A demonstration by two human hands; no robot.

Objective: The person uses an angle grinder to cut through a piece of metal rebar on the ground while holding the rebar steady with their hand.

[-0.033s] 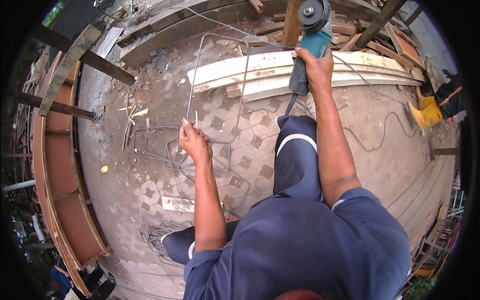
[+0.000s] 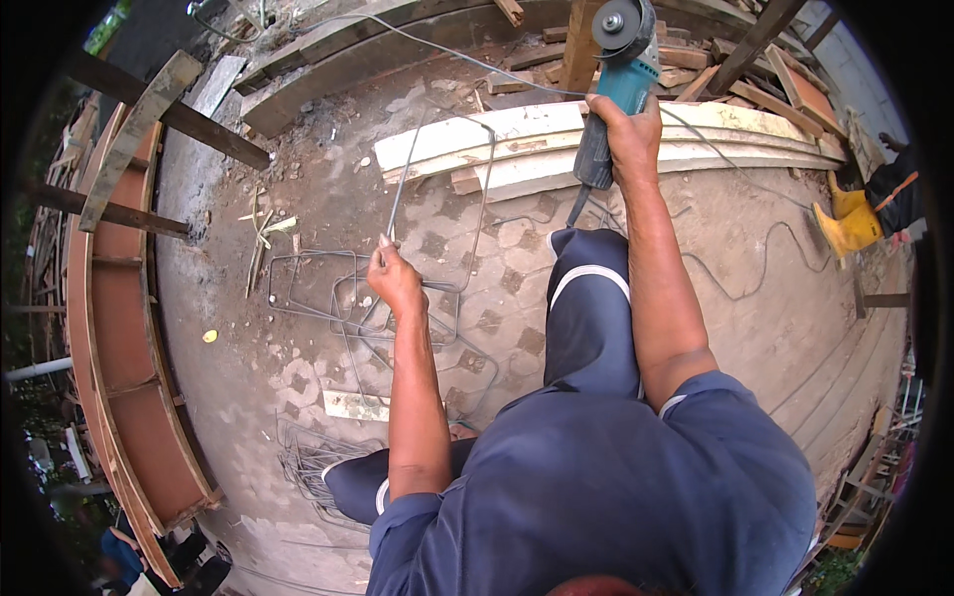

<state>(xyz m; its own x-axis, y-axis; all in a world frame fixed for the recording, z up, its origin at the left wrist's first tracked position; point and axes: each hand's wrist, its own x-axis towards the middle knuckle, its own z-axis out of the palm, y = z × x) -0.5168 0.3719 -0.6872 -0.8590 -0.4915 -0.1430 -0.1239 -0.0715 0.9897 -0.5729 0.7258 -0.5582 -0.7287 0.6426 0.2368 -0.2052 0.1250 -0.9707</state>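
My right hand (image 2: 634, 139) is wrapped round a teal and black angle grinder (image 2: 624, 89), held up at the far right of centre. Its disc (image 2: 608, 40) faces upward at the far end, and whether it spins I cannot tell. My left hand (image 2: 397, 282) pinches a bent steel rod frame (image 2: 401, 185), a rounded rectangle standing off the ground. The frame's far side is blurred and thin. Beneath and beside that hand, several similar steel frames (image 2: 313, 252) lie overlapping on the paving. A heap of bent rods (image 2: 316, 459) lies beside my left knee.
White-faced boards (image 2: 537, 123) are stacked beyond my hands. The grinder's cord (image 2: 477, 62) runs across the far side. A long brown wooden form (image 2: 127, 338) stands at the left, with posts above it. At the far right is another person's yellow boot (image 2: 847, 236).
My left hand has shifted slightly to the right, and the rod frame in it has tilted. My right hand and the grinder have stayed in place.
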